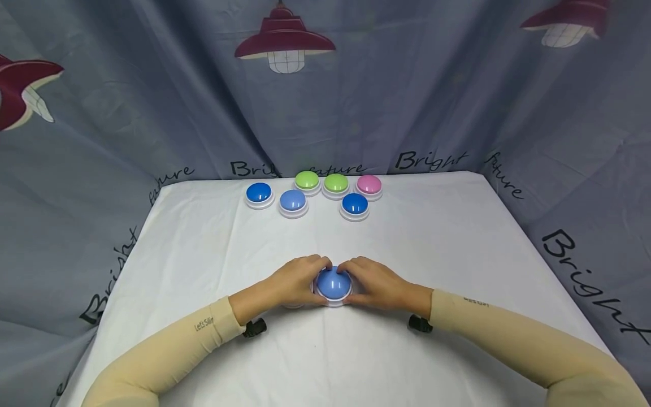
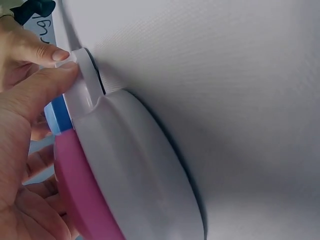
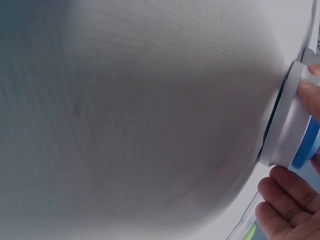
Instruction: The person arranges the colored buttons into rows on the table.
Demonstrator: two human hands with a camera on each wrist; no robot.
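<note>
A light blue push button (image 1: 333, 284) with a round white base sits on the white table, between both hands. My left hand (image 1: 300, 281) grips its left side, with the thumb at the near rim and fingers curled at the far side. From the right, my right hand (image 1: 380, 284) holds it the same way; in the right wrist view its thumb (image 3: 311, 95) lies on the white base. A pink button (image 2: 82, 185) stands right beside the blue one in the left wrist view. In the head view the left hand hides it, apart from a sliver of white base.
Toward the back of the table (image 1: 437, 237) stand a dark blue button (image 1: 258, 193), a light blue one (image 1: 292, 201), two green ones (image 1: 307, 180), a pink one (image 1: 369, 185) and another dark blue one (image 1: 355, 204). A grey curtain (image 1: 386, 102) hangs behind.
</note>
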